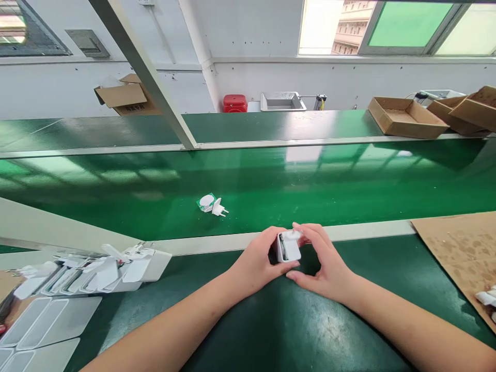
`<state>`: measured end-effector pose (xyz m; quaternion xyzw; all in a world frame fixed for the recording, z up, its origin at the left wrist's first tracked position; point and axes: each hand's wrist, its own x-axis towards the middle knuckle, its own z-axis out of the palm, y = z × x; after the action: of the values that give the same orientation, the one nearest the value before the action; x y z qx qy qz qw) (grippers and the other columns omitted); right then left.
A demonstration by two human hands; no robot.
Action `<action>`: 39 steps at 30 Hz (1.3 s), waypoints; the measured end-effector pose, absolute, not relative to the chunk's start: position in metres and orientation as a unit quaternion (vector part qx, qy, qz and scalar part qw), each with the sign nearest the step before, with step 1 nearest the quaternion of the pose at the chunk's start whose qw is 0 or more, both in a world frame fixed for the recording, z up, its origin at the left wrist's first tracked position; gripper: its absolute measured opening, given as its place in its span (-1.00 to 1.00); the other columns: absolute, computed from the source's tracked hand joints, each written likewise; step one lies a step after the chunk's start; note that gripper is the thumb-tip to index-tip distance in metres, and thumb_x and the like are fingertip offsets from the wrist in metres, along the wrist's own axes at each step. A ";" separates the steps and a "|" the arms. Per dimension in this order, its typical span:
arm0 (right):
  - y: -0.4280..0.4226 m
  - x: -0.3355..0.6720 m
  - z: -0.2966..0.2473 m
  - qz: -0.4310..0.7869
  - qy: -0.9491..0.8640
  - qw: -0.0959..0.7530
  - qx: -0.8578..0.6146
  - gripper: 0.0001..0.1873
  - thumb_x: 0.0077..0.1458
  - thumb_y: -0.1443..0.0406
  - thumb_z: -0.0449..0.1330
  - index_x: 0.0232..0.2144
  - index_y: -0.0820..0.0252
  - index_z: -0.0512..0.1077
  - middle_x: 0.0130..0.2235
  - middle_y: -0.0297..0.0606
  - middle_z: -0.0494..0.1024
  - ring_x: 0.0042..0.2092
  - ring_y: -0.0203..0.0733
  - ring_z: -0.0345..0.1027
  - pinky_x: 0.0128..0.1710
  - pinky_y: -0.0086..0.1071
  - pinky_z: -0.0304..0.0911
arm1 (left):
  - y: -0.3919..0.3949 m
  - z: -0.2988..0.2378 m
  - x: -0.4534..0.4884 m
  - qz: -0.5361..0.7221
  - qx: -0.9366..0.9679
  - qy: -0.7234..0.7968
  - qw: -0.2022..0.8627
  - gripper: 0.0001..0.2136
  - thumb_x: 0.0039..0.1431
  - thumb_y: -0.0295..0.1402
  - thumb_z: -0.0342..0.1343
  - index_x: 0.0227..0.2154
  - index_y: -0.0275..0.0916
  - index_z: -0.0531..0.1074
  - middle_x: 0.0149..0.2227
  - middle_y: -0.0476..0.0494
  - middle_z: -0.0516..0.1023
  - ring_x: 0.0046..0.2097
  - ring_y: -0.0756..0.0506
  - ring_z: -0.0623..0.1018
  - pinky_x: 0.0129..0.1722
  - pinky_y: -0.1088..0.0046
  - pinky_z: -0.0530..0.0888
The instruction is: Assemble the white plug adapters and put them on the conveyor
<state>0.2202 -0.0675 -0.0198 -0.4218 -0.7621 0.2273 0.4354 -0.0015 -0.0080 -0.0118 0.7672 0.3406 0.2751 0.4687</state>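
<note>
Just above the front edge of the bench, my left hand grips a small white plastic casing between fingers and thumb. Its open side faces up, and a strip of dark circuit board shows inside. My right hand curls in from the other side, its fingertips on a white plug piece at the casing's upper end; its thumb rests lower, near the left thumb. Whether the plug piece is joined to the casing, I cannot tell. Beyond the hands, a white two-pin plug lies against a green-and-white round item on the green belt.
White casings with loose parts stand in a row at left, above flat white shells. A cardboard sheet with small white pieces lies at right. Open cardboard boxes sit on the far ledge. A slanted post rises beyond the belt.
</note>
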 end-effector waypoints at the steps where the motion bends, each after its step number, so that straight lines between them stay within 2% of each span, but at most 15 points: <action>1: -0.067 0.220 -0.021 0.224 -0.753 0.445 -0.430 -0.08 0.19 0.26 0.42 0.48 0.08 0.13 0.17 -0.02 0.40 0.02 -0.02 0.47 0.10 -0.03 0.55 | -0.008 -0.012 -0.001 0.279 0.751 0.356 0.480 -0.53 0.19 -0.22 0.47 0.09 -0.15 0.47 -0.07 -0.12 0.63 -0.11 -0.15 0.60 -0.14 0.31 0.54; 5: -0.068 0.221 -0.024 0.185 -0.731 0.485 -0.443 -0.32 0.22 0.32 0.39 0.31 0.05 0.26 -0.02 -0.15 0.46 -0.08 -0.05 0.46 -0.04 -0.07 0.58 | -0.006 -0.011 0.000 0.295 0.702 0.389 0.519 -0.57 0.23 -0.12 0.42 0.02 -0.17 0.43 -0.18 -0.08 0.60 -0.22 -0.10 0.57 -0.26 0.38 0.50; 7: -0.071 0.220 -0.023 0.164 -0.752 0.477 -0.424 -0.38 0.25 0.35 0.35 0.29 0.04 0.29 -0.06 -0.16 0.49 -0.07 -0.03 0.48 -0.05 -0.07 0.59 | -0.007 -0.010 0.000 0.298 0.695 0.396 0.521 -0.58 0.24 -0.09 0.41 -0.02 -0.17 0.40 -0.21 -0.05 0.58 -0.25 -0.08 0.55 -0.29 0.40 0.47; 11: -0.075 0.218 -0.019 0.112 -0.823 0.415 -0.372 -0.33 0.32 0.42 0.26 0.41 0.06 0.26 0.12 -0.02 0.56 0.07 0.06 0.53 0.05 -0.03 0.59 | -0.010 -0.009 0.001 0.287 0.718 0.403 0.489 -0.61 0.22 -0.13 0.40 -0.09 -0.17 0.36 -0.27 0.01 0.50 -0.31 -0.04 0.46 -0.34 0.43 0.39; 17: -0.073 0.215 -0.017 0.054 -0.843 0.394 -0.361 -0.24 0.30 0.47 0.23 0.49 0.14 0.22 0.24 0.03 0.55 0.11 0.11 0.55 0.10 0.03 0.59 | -0.012 -0.015 0.002 0.283 0.730 0.391 0.484 -0.62 0.18 -0.28 0.36 -0.04 -0.15 0.33 -0.19 0.00 0.46 -0.30 -0.02 0.45 -0.37 0.47 0.37; 22: -0.073 0.215 -0.015 0.051 -0.853 0.375 -0.360 -0.22 0.31 0.47 0.20 0.52 0.10 0.19 0.22 -0.01 0.60 0.13 0.14 0.58 0.12 0.06 0.61 | -0.010 -0.021 -0.002 0.298 0.758 0.364 0.451 -0.60 0.16 -0.42 0.32 0.00 -0.15 0.30 -0.09 -0.06 0.42 -0.19 -0.06 0.44 -0.28 0.44 0.40; 26: -0.072 0.214 -0.012 0.038 -0.862 0.365 -0.349 -0.29 0.29 0.50 0.19 0.44 0.12 0.30 0.14 -0.02 0.64 0.05 0.12 0.60 0.04 0.05 0.64 | -0.009 -0.020 -0.004 0.295 0.764 0.336 0.465 -0.60 0.25 -0.40 0.29 0.06 -0.14 0.27 -0.08 -0.07 0.41 -0.19 -0.07 0.42 -0.24 0.40 0.42; 29: -0.074 0.214 -0.010 0.046 -0.868 0.361 -0.339 -0.39 0.28 0.51 0.18 0.32 0.10 0.42 0.06 -0.06 0.65 -0.05 0.08 0.60 -0.06 0.00 0.65 | -0.008 -0.020 -0.004 0.305 0.765 0.306 0.478 -0.58 0.32 -0.39 0.25 0.14 -0.12 0.23 0.01 -0.14 0.43 -0.10 -0.10 0.48 -0.16 0.37 0.48; 32: -0.077 0.214 -0.012 0.076 -0.849 0.396 -0.342 -0.42 0.27 0.52 0.17 0.27 0.03 0.41 0.07 -0.07 0.64 -0.06 0.03 0.60 -0.09 -0.04 0.64 | -0.008 -0.021 -0.005 0.314 0.772 0.288 0.472 -0.55 0.34 -0.41 0.23 0.19 -0.10 0.22 0.09 -0.19 0.44 -0.02 -0.14 0.51 -0.08 0.33 0.51; 35: -0.079 0.216 -0.021 0.133 -0.783 0.492 -0.357 -0.43 0.24 0.49 0.24 0.23 0.00 0.33 0.02 -0.11 0.59 -0.06 0.00 0.58 -0.10 -0.08 0.61 | -0.008 -0.022 -0.005 0.321 0.792 0.282 0.437 -0.54 0.30 -0.41 0.27 0.18 -0.09 0.25 0.09 -0.20 0.46 0.02 -0.17 0.51 -0.01 0.28 0.51; 37: -0.077 0.219 -0.028 0.166 -0.736 0.545 -0.367 -0.45 0.21 0.42 0.30 0.18 -0.02 0.29 -0.05 -0.16 0.53 -0.09 -0.02 0.53 -0.13 -0.08 0.59 | -0.008 -0.021 -0.005 0.325 0.809 0.276 0.405 -0.53 0.28 -0.44 0.27 0.18 -0.09 0.27 0.09 -0.20 0.48 0.03 -0.18 0.51 0.02 0.25 0.50; 39: -0.074 0.221 -0.032 0.191 -0.713 0.566 -0.367 -0.44 0.23 0.28 0.32 0.21 0.00 0.25 -0.06 -0.15 0.47 -0.11 -0.01 0.48 -0.15 -0.06 0.56 | -0.008 -0.019 -0.004 0.318 0.831 0.263 0.373 -0.55 0.27 -0.51 0.22 0.16 -0.09 0.30 0.08 -0.18 0.51 0.03 -0.18 0.51 0.03 0.24 0.49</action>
<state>0.2214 -0.0738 -0.0316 -0.3667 -0.7131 0.1911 0.5661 -0.0041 -0.0079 -0.0186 0.8311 0.2626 0.3178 0.3733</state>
